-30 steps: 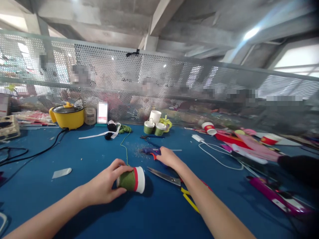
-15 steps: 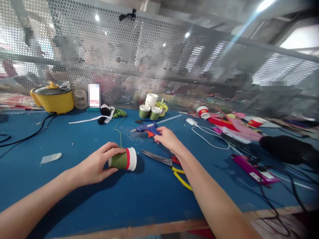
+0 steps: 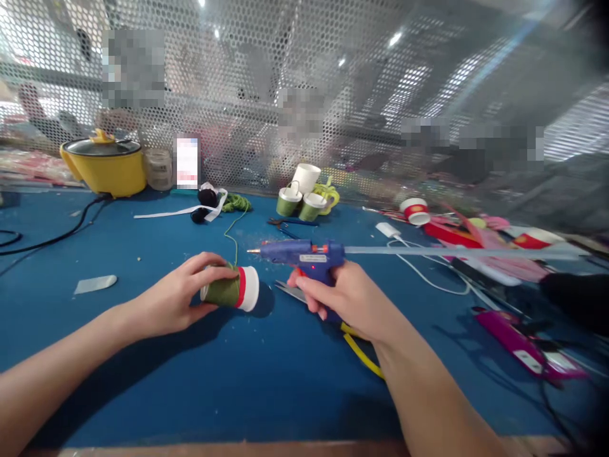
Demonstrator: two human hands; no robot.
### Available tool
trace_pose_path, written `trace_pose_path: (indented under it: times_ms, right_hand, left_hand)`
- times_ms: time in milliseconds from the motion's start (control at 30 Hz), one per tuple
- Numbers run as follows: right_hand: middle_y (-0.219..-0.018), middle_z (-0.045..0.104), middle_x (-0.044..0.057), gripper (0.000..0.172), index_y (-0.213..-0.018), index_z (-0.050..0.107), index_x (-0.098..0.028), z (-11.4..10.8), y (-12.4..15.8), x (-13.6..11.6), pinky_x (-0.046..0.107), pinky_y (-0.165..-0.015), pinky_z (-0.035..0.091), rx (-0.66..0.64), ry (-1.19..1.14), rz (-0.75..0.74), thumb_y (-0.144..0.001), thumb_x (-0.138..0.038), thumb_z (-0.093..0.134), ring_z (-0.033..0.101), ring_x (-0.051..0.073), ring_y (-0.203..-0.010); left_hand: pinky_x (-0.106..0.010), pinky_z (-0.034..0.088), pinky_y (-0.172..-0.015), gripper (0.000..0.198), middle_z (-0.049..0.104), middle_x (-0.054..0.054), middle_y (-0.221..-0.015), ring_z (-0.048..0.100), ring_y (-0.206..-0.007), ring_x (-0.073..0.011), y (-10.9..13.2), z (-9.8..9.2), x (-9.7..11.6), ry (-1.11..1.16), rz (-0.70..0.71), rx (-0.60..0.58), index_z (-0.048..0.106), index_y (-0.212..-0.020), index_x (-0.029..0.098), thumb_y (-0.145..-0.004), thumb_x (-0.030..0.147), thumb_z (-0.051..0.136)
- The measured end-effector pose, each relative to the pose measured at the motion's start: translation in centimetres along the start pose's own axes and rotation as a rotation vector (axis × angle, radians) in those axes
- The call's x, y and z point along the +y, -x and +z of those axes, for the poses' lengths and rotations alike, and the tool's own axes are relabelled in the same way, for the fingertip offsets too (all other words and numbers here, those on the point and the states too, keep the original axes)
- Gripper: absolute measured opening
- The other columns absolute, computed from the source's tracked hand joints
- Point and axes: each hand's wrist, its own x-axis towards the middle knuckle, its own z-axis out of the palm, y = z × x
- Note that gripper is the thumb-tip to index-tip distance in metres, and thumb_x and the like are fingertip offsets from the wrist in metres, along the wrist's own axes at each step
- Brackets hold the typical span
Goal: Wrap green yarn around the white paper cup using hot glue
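My left hand (image 3: 183,292) is closed round a paper cup (image 3: 248,289) lying on its side, its body wrapped in green yarn, with a red band and white rim showing. From the cup a green strand runs back to a small heap of green yarn (image 3: 236,202). My right hand (image 3: 342,292) grips a blue glue gun (image 3: 295,252) by its handle, raised above the table. Its nozzle points left, over and beyond the cup, and a long clear glue stick (image 3: 428,252) sticks out behind. Partly hidden under that hand lie scissors with yellow handles (image 3: 364,357).
Small yarn-wrapped cups (image 3: 288,204) stand at the back beside pliers (image 3: 285,223). A yellow electric pot (image 3: 107,168), a jar (image 3: 158,170) and a lit phone (image 3: 187,162) line the back left. A purple power strip (image 3: 518,343), cords and craft scraps crowd the right.
My right hand has lifted the glue gun off the table, bringing it nearer and levelling it. My left hand still holds the cup in about the same place. The view has tilted down slightly.
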Motion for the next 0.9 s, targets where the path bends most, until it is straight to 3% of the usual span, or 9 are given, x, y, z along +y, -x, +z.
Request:
trace_pose_path:
  times_ms: [233,900]
  right_hand:
    - [-0.044,0.052,-0.004,0.024,-0.075,0.061,-0.017,0.6,1.2,-0.4,0.019,-0.037,0.04,0.01,0.138,0.029,-0.075,-0.041,0.059,0.047,0.009,-0.037]
    - [-0.039,0.049,-0.007,0.016,-0.075,0.063,-0.017,1.4,1.0,-0.5,0.02,-0.038,0.037,0.034,0.204,-0.042,-0.077,-0.032,0.058,0.048,0.009,-0.035]
  left_hand:
    - [-0.036,0.046,-0.093,0.043,0.044,-0.009,-0.122,0.049,-0.11,-0.0217,-0.1,-0.1,-0.2,0.036,-0.004,-0.001,0.043,-0.122,0.023,-0.082,0.012,0.052]
    - [-0.037,0.046,-0.092,0.042,0.044,-0.011,-0.123,0.049,-0.11,-0.0226,0.0,0.0,-0.3,0.046,0.02,0.008,0.043,-0.124,0.022,-0.084,0.013,0.05]
